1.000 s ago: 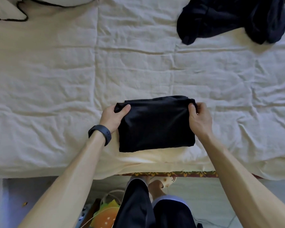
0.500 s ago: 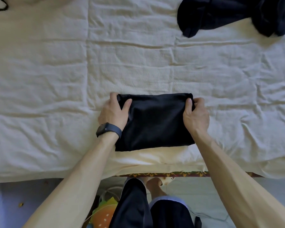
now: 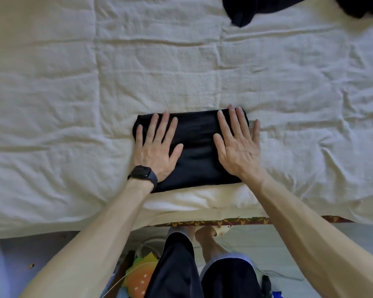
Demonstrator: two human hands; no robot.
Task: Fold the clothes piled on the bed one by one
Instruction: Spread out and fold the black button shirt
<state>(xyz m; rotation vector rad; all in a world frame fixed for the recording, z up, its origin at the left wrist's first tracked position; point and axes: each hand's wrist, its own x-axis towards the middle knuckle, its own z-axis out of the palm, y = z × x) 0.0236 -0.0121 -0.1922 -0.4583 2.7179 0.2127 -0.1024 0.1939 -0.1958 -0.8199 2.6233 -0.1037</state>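
1. Head view: a folded black garment point(image 3: 195, 147) lies flat on the bed point(image 3: 73, 104), near its front edge.
2. The left hand point(image 3: 157, 148) (a dark watch point(image 3: 143, 175) on its wrist) lies flat on the garment's left part, fingers straight and spread, gripping nothing.
3. The right hand point(image 3: 238, 145) presses flat on its right part, fingers straight.
4. More dark clothes point(image 3: 289, 7) lie far up the bed, well apart.

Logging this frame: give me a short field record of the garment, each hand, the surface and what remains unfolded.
garment: folded black garment, a compact rectangle near the front edge
left hand: flat, fingers spread, pressing its left half; watch on wrist
right hand: flat, pressing its right half
surface: wrinkled cream bed sheet
unfolded: dark clothes, top right, partly out of frame
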